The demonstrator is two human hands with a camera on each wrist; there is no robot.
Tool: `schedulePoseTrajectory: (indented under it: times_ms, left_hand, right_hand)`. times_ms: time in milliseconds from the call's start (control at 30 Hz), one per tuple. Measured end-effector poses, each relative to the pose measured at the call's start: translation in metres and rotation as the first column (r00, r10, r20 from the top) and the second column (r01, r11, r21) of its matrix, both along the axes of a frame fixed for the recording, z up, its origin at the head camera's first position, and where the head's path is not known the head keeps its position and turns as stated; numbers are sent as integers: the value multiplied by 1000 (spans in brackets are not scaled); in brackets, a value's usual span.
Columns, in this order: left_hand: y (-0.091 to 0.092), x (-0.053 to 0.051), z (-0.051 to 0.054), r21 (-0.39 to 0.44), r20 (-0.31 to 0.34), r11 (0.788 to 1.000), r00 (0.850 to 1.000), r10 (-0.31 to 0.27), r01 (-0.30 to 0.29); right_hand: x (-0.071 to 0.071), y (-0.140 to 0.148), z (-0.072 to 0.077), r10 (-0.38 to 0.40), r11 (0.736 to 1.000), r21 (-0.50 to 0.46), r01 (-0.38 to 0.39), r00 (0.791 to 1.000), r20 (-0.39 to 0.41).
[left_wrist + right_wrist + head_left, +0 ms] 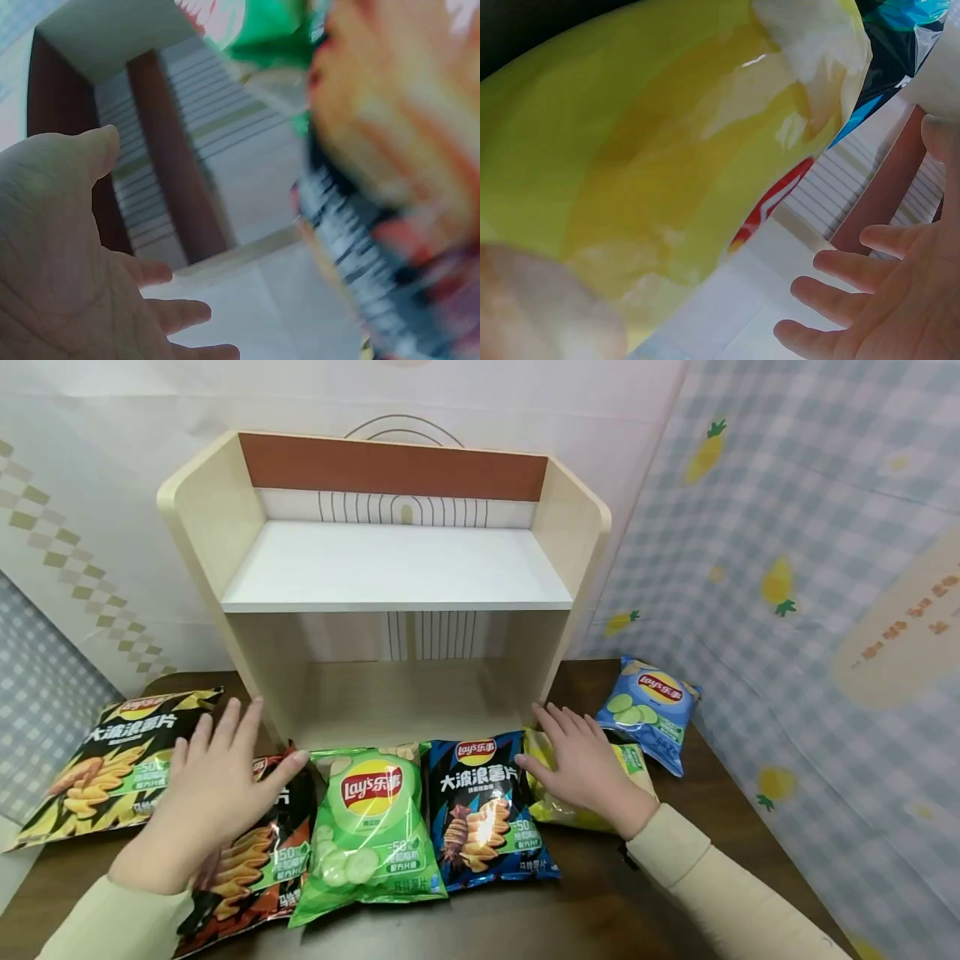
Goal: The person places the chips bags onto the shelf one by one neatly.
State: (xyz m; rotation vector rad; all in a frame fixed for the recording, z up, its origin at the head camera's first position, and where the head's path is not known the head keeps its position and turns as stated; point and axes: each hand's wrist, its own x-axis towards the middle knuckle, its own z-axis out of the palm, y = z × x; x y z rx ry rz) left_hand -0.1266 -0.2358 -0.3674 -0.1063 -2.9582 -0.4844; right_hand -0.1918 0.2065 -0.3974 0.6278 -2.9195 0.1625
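My left hand is spread flat above a black-and-red chip bag, partly hiding it; whether they touch I cannot tell. My right hand hovers over or rests on a yellow chip bag, fingers straight and thumb towards the dark blue chip bag. Between the hands, a green chip bag lies beside the dark blue one. Both wrist views show extended fingers holding nothing: the left palm near the blurred black-and-red bag, the right palm near the yellow bag.
A two-level wooden shelf stands behind the bags on a dark brown table. A black-and-yellow chip bag lies far left, and a light blue chip bag far right against the checked cloth.
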Motion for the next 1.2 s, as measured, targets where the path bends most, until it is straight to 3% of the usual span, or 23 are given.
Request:
schedulePoseTrajectory:
  times_ms: [100,233,333,433,500,567,700,867,1000,1200]
  left_hand:
    - [-8,-8,15,48,-29,999,999,12,-11]
    - [-16,-22,46,180,-72,984,997,16,-3]
    - [-18,-34,71,317,-128,947,992,-14,55]
    - [-16,-46,92,438,-229,888,972,-43,142]
    - [-14,-52,104,488,-287,856,957,-29,172]
    - [-12,-59,116,511,-328,843,945,10,168]
    - [-12,-71,142,475,-376,877,918,123,77]
    - [-16,-95,166,392,-484,920,846,224,-19]
    - [-16,-110,166,362,-553,931,793,256,-47]
    - [-10,-116,155,338,-619,940,742,257,-44]
  right_hand:
    - [0,5,1,-10,1000,3,10,1000,16]
    - [-2,17,2,-19,1000,-10,19,999,40]
    - [-4,30,-2,-34,999,-22,36,997,71]
    - [-6,43,-7,-57,998,-29,61,991,120]
    - [-6,50,-9,-73,996,-29,79,984,165]
    - [-6,56,-11,-83,996,-23,90,975,205]
    - [-5,61,-14,-96,994,-21,106,960,262]
    - [-5,61,-17,-107,993,-22,118,953,284]
    - [-4,60,-17,-119,992,-9,127,952,283]
    - [2,63,-18,-151,988,10,154,950,273]
